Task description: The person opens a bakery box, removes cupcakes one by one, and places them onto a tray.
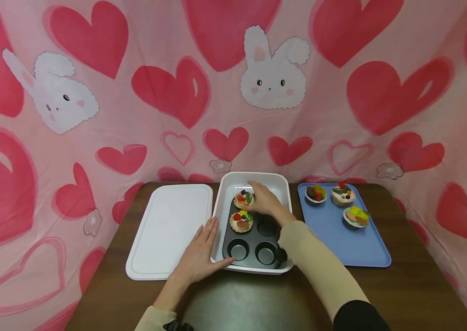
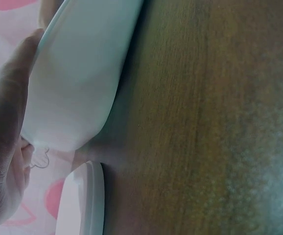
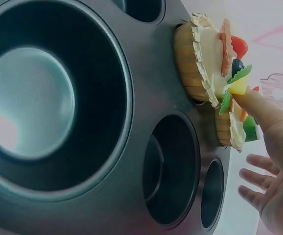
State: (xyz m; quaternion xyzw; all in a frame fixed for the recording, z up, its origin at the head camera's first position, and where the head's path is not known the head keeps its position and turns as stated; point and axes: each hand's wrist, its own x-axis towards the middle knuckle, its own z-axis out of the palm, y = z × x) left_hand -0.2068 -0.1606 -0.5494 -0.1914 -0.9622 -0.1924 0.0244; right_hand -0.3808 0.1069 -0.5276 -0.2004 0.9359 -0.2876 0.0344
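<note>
My right hand [image 1: 264, 200] reaches over the far end of a dark muffin tin [image 1: 252, 253], thumb and forefinger spread on either side of the far fruit tart [image 1: 242, 199]. In the right wrist view its thumb [image 3: 261, 105] overlaps the tarts, with the other fingers lower down. A nearer fruit tart [image 1: 241, 222] sits in the same left row. Both front cups hold nothing. The tin lies in a white basin [image 1: 281, 179]. With straight fingers my left hand [image 1: 200, 257] rests along the basin's left rim, thumb over the front corner.
A flat white tray [image 1: 171, 230] lies left of the basin on the brown table [image 1: 105, 294]. To the right, a blue tray [image 1: 349, 250] carries a fruit cup [image 1: 315, 194] and two other small desserts. A pink heart-printed cloth [image 1: 200, 151] hangs behind the table.
</note>
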